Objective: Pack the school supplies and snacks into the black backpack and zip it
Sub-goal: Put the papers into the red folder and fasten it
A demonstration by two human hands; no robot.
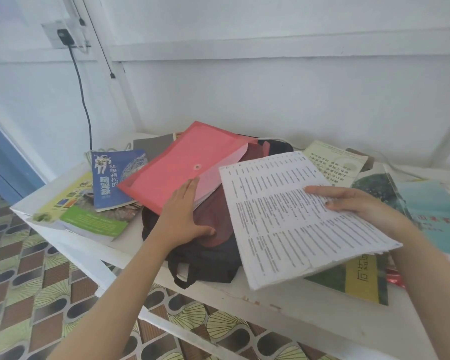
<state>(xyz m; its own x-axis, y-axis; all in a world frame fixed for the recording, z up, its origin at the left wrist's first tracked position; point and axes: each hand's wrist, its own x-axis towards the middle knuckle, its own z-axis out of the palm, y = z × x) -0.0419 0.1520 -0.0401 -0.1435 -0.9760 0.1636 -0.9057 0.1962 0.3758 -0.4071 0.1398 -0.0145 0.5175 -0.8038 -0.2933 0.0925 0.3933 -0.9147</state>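
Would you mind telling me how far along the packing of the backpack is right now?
Early, by the look of it. Done: nothing visibly packed; the black backpack lies flat on the table under the red folder. In hand: the right hand holds printed sheets, the left hand presses the folder's open flap. Left: the blue book, the green book and others lie outside, and the bag needs zipping.

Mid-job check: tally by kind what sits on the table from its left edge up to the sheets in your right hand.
Black backpack: 1
Red folder: 1
Stack of printed sheets: 1
Books: 3, namely the blue book, the green book and the grey book, which is partly hidden
Total: 6
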